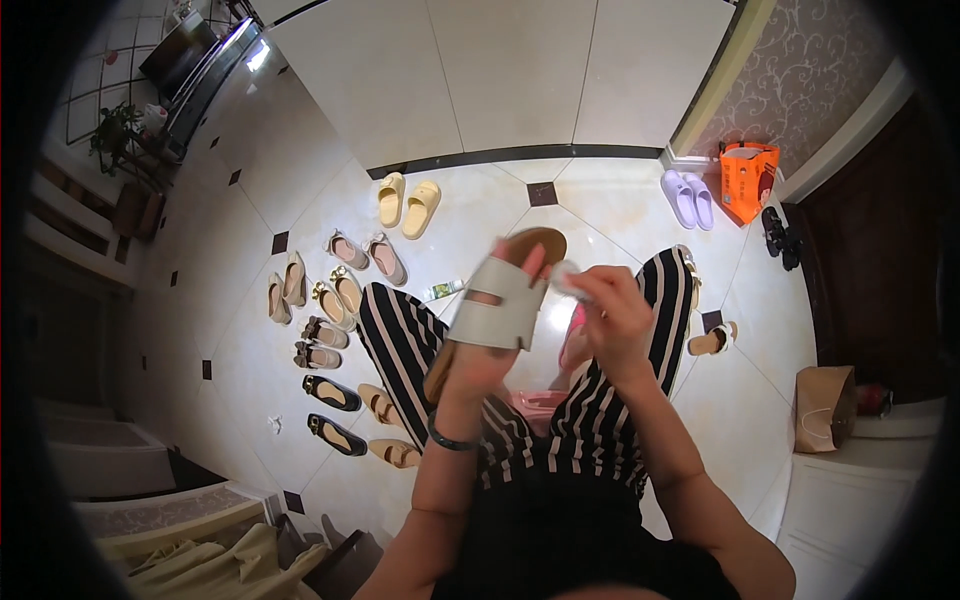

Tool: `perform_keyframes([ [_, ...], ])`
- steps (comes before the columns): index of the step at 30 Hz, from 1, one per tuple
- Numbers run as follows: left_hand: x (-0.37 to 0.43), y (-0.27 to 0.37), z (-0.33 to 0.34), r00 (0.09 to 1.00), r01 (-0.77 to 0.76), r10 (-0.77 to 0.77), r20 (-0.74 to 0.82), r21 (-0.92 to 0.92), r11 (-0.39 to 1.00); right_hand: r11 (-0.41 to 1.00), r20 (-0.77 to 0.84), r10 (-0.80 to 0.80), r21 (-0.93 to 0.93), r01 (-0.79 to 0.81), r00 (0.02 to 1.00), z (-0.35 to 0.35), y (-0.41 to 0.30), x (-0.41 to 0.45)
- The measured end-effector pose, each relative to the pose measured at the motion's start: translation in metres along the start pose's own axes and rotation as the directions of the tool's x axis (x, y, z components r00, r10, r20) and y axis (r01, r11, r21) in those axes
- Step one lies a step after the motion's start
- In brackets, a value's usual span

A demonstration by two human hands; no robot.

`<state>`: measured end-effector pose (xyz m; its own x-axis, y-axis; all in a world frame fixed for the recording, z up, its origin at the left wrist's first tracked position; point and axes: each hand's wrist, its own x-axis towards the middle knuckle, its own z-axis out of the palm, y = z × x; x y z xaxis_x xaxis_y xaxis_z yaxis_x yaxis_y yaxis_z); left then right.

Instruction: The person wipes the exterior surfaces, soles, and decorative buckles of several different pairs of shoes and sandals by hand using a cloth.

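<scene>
My left hand (484, 371) is pushed inside a white strap sandal (491, 319) with a tan sole; its fingertips come out at the toe opening. The sandal is raised above the floor between my knees, toe pointing away from me. Beside its toe end, my right hand (619, 311) pinches a small white wad (566, 279), blurred, perhaps tissue or cotton. Whether the wad touches the sandal I cannot tell. On the floor left of the sandal lies a white and green tube (444, 289) bearing writing. Low between my thighs shows a pink plastic thing (541, 403), mostly hidden.
Several pairs of flats stand to the left, among them black flats (334, 394). Yellow slides (421, 210) and lilac slippers (686, 199) stand farther off, near white cabinets (517, 75). At right are another sandal (712, 340), an orange bag (748, 184) and a paper bag (823, 409).
</scene>
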<state>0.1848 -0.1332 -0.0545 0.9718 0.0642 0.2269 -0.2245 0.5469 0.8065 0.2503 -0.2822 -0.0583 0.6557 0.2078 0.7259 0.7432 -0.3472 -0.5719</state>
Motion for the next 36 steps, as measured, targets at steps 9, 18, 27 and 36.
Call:
perform_keyframes([
  [9,0.002,0.005,0.009,0.987,-0.017,-0.04,-0.158,-0.339,0.941,0.993,0.024,-0.063,-0.099,0.065,0.998,0.01,0.013,-0.004],
  [18,0.02,-0.012,-0.001,0.973,-0.134,-0.049,-0.225,-0.729,0.671,0.985,0.159,-0.169,0.051,0.163,0.973,0.013,-0.012,-0.013],
  [27,0.065,-0.053,-0.049,0.934,-0.157,-0.195,-0.299,-0.834,0.529,0.801,-0.191,0.598,0.176,-0.572,0.779,-0.103,0.131,-0.043],
  [36,0.144,-0.188,-0.103,0.847,0.011,-0.441,-0.297,-0.819,0.574,0.116,-0.107,0.993,0.936,-0.332,0.044,-0.26,0.331,-0.255],
])
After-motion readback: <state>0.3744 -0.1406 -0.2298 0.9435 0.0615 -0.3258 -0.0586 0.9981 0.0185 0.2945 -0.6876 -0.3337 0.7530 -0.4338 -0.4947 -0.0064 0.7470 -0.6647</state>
